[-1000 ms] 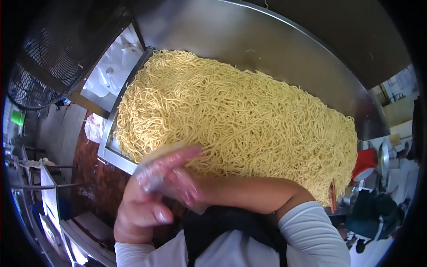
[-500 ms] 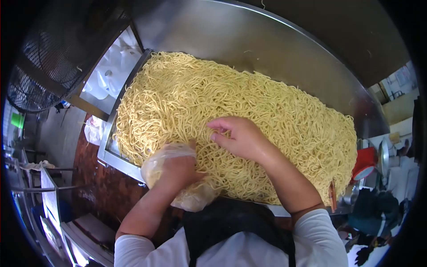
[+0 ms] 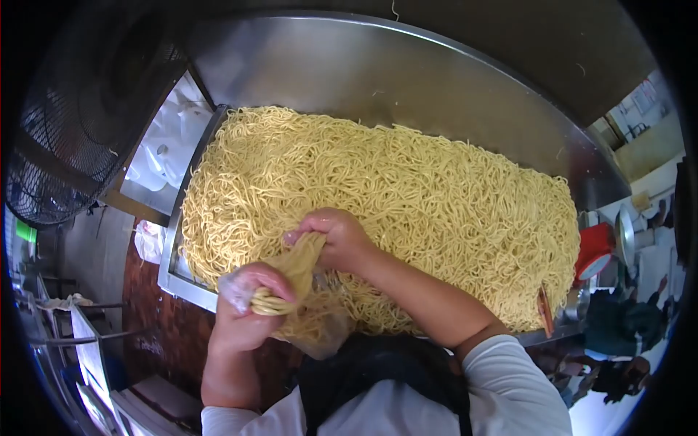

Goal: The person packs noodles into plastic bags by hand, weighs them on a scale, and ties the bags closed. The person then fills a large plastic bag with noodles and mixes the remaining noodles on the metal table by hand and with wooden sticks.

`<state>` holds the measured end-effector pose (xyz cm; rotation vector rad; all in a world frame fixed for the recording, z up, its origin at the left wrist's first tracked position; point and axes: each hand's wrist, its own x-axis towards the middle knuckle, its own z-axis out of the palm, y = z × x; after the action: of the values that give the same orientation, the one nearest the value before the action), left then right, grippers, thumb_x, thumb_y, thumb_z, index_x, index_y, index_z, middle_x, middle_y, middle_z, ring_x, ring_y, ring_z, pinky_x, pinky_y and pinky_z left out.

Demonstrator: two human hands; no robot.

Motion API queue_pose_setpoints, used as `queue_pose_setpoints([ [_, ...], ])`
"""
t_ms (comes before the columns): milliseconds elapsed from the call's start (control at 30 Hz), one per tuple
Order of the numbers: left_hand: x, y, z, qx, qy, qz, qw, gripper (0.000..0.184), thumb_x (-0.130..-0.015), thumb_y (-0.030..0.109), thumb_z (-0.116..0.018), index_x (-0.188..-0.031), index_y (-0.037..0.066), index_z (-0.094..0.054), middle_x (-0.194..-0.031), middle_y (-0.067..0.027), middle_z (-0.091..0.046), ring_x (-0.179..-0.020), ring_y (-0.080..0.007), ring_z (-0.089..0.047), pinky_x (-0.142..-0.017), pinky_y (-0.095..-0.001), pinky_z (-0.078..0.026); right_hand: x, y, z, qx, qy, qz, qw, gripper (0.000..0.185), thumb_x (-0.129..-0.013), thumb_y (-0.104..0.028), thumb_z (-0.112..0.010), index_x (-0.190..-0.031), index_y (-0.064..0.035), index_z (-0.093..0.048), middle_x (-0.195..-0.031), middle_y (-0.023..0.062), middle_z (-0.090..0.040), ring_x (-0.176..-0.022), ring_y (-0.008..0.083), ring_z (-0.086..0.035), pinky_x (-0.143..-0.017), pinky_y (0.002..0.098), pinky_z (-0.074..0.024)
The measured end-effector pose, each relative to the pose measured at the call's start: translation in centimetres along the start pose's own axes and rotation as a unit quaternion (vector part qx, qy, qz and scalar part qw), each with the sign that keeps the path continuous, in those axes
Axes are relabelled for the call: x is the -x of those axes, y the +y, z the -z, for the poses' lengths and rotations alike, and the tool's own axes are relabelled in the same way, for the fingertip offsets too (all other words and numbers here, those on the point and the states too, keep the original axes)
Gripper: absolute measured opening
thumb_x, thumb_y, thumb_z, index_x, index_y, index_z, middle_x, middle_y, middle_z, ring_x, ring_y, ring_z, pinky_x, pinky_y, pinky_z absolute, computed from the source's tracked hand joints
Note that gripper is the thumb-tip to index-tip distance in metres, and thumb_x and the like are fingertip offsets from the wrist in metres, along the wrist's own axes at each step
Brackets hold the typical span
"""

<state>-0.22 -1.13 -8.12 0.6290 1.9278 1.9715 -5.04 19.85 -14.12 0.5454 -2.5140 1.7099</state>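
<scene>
The left hand [image 3: 251, 298] is closed around a thick bundle of yellow noodles [image 3: 276, 300], the cut-looking ends bulging out between thumb and fingers. Thin clear film clings to the back of this hand. The right hand [image 3: 338, 236] is curled tight on the other end of the same bundle, farther from the body, so the strands stretch at a slant between the two fists. Below the bundle, a clear plastic bag [image 3: 323, 330] hangs near the body with more noodles showing through it; the film is so crumpled and see-through that I cannot tell how much of the held bundle it wraps.

Both hands are over the near edge of a large noodle heap [image 3: 407, 211], which spreads across a metal tray [image 3: 190, 285] whose rim shows at the near left corner. A pair of brown wooden sticks [image 3: 544, 314] leans at the right end of the heap. Behind it stands a tall stainless steel panel [image 3: 451, 94].

Closer to the body is the wearer's black apron [image 3: 385, 370], between white sleeves. To the left are a white plastic bag [image 3: 149, 241] beside the tray, translucent plastic containers [image 3: 163, 156] and a caged fan [image 3: 58, 160]. At the right, past the heap, sit a red object with a pale round face [image 3: 594, 251] and a person in dark green clothing [image 3: 625, 323].
</scene>
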Motion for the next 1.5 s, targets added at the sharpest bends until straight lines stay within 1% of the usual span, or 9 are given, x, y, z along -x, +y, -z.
queue_pose_setpoints([
  [133, -3.0, -0.5, -2.8, 0.067, 0.234, 0.006, 0.970, 0.043, -0.066, -0.009, -0.065, -0.108, 0.000, -0.062, -0.101, -0.0095, -0.063, -0.094, -0.0144, -0.061, -0.075, -0.0268, -0.051, -0.3, -1.6, -1.2, -0.162, 0.108, 0.012, 0.981, 0.027, -0.081, -0.026, -0.075, -0.072, -0.0049, -0.061, -0.061, 0.0115, -0.054, -0.055, 0.0277, -0.053, -0.056, 0.0368, -0.0443],
  [200, -2.8, -4.4, -2.8, 0.102, 0.161, 0.007, 0.982, 0.060, -0.068, -0.009, -0.069, -0.126, -0.001, -0.053, -0.115, -0.0119, -0.060, -0.103, -0.0186, -0.061, -0.087, -0.0312, -0.052, -0.4, -4.0, -1.4, -0.139, 0.111, 0.054, 0.983, 0.026, -0.081, -0.022, -0.076, -0.071, -0.0046, -0.059, -0.061, 0.0091, -0.054, -0.055, 0.0222, -0.054, -0.055, 0.0338, -0.0439],
  [267, -1.9, -11.8, -1.7, -0.444, 0.017, -0.180, 0.878, 0.080, -0.070, -0.002, -0.078, -0.141, 0.002, -0.039, -0.124, -0.0098, -0.055, -0.108, -0.0165, -0.058, -0.084, -0.0284, -0.053, 0.0, -7.2, -1.0, -0.117, 0.112, 0.096, 0.982, 0.026, -0.081, -0.018, -0.077, -0.070, -0.0043, -0.058, -0.061, 0.0068, -0.055, -0.055, 0.0168, -0.054, -0.054, 0.0309, -0.0435],
  [533, -0.5, -3.7, -3.9, -0.010, 0.058, 0.044, 0.997, 0.070, -0.073, 0.001, -0.078, -0.135, 0.000, -0.046, -0.115, -0.0068, -0.061, -0.100, -0.0151, -0.062, -0.080, -0.0281, -0.054, -0.9, -4.7, 1.2, -0.144, -0.028, 0.217, 0.965, 0.020, -0.088, -0.024, -0.067, -0.092, -0.0052, -0.062, -0.089, 0.0136, -0.063, -0.086, 0.0243, -0.062, -0.077, 0.0353, -0.0482],
  [633, -0.5, 0.8, -1.7, 0.010, 0.097, 0.125, 0.987, 0.050, -0.080, 0.005, -0.076, -0.124, -0.001, -0.055, -0.105, -0.0062, -0.067, -0.096, -0.0161, -0.064, -0.082, -0.0292, -0.053, 2.1, 0.3, -0.8, -0.115, -0.187, -0.165, 0.962, 0.042, -0.086, -0.041, -0.067, -0.113, -0.0076, -0.066, -0.091, 0.0120, -0.067, -0.088, 0.0231, -0.064, -0.083, 0.0367, -0.0480],
  [733, 0.2, 1.0, 1.3, -0.025, 0.142, 0.177, 0.974, 0.042, -0.081, 0.003, -0.073, -0.120, -0.002, -0.058, -0.105, -0.0074, -0.068, -0.096, -0.0167, -0.064, -0.086, -0.0303, -0.051, 4.6, -0.5, 3.5, 0.175, -0.173, 0.006, 0.969, 0.033, -0.084, -0.040, -0.070, -0.101, -0.0110, -0.070, -0.077, 0.0084, -0.066, -0.075, 0.0225, -0.065, -0.072, 0.0353, -0.0493],
  [933, 1.6, 0.5, 4.4, -0.186, -0.039, 0.175, 0.966, 0.025, -0.078, 0.007, -0.072, -0.101, -0.001, -0.066, -0.091, -0.0092, -0.070, -0.083, -0.0181, -0.067, -0.075, -0.0318, -0.053, 10.4, 2.6, 11.0, 0.189, -0.113, -0.157, 0.963, 0.027, -0.080, -0.038, -0.069, -0.074, -0.0113, -0.065, -0.064, 0.0091, -0.060, -0.058, 0.0284, -0.060, -0.054, 0.0385, -0.0464],
  [1000, 1.7, -0.4, 5.0, -0.533, -0.229, 0.096, 0.809, 0.026, -0.075, 0.019, -0.069, -0.094, 0.001, -0.066, -0.082, -0.0167, -0.067, -0.078, -0.0314, -0.067, -0.070, -0.0404, -0.052, 10.8, 1.6, 11.1, 0.194, -0.112, -0.156, 0.962, 0.027, -0.080, -0.037, -0.069, -0.074, -0.0113, -0.065, -0.064, 0.0090, -0.060, -0.058, 0.0281, -0.059, -0.053, 0.0384, -0.0462],
  [1500, 2.3, -1.9, 5.0, -0.579, -0.267, 0.243, 0.731, 0.042, -0.071, 0.023, -0.069, -0.111, 0.011, -0.065, -0.094, -0.0189, -0.066, -0.092, -0.0367, -0.063, -0.081, -0.0454, -0.050, 10.4, -0.3, 13.8, 0.071, -0.139, -0.296, 0.942, 0.026, -0.082, -0.032, -0.076, -0.076, -0.0077, -0.068, -0.064, 0.0028, -0.063, -0.061, 0.0131, -0.061, -0.056, 0.0290, -0.0475],
])
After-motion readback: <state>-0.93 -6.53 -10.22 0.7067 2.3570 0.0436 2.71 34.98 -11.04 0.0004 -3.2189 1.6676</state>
